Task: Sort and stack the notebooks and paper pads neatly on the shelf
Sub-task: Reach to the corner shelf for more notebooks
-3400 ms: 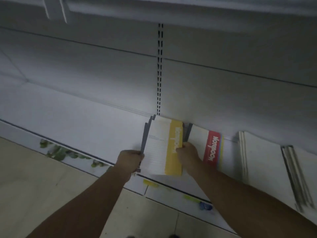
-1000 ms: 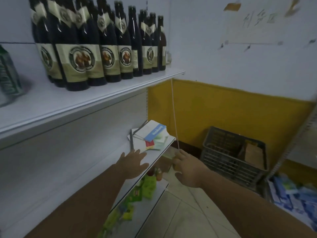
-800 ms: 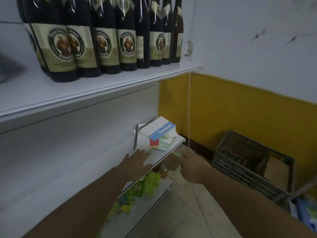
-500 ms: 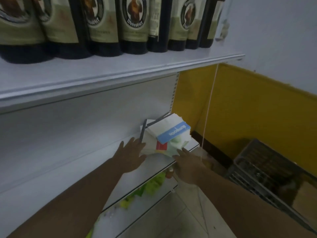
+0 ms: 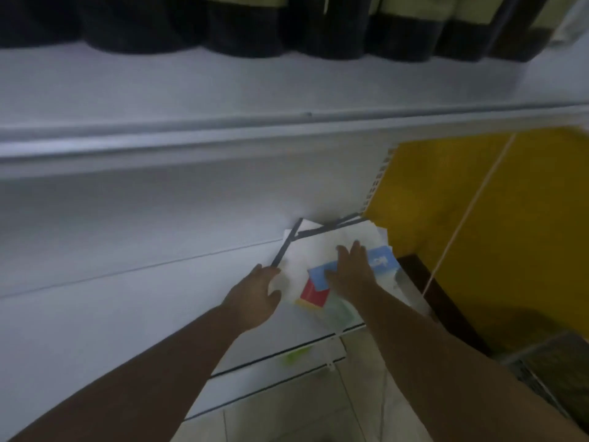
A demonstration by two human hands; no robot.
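At the right end of the white shelf (image 5: pixel 127 314), a messy pile of notebooks (image 5: pixel 296 266) lies flat, corners askew. R hand (image 5: pixel 350 275) rests on top, fingers straight & spread over the blue-banded notebook (image 5: pixel 381 261). L hand (image 5: pixel 255 298) touches the pile's left edge; too blurred to tell if it grips. A red-banded notebook (image 5: pixel 314 293) pokes out below the blue one. Dark bottles (image 5: pixel 255 27) stand on the shelf above. Yellow wall (image 5: pixel 478 250) to the right, w/ a thin string (image 5: pixel 466 218) in front.
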